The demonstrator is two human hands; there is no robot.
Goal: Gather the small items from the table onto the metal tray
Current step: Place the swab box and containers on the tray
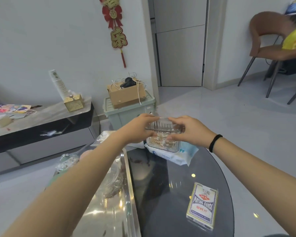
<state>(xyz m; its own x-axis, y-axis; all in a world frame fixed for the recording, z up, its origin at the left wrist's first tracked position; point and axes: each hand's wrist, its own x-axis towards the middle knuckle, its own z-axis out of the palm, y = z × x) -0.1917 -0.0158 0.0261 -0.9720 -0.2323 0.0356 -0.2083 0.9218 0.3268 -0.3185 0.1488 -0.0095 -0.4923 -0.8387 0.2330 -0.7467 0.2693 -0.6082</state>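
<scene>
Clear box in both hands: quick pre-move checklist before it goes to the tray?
1. Grip: left hand and right hand both hold the clear box, one per side: ok.
2. Box level: roughly upright: ok.
3. Lid seated: cannot tell, blurred.
4. Box clear of the wipes pack beneath: cannot tell.
5. Landing space on metal tray: the left forearm hides much of it and clear items already sit there: cannot tell.
6. Playing cards out of the path, on the table near the right forearm: ok.
</scene>
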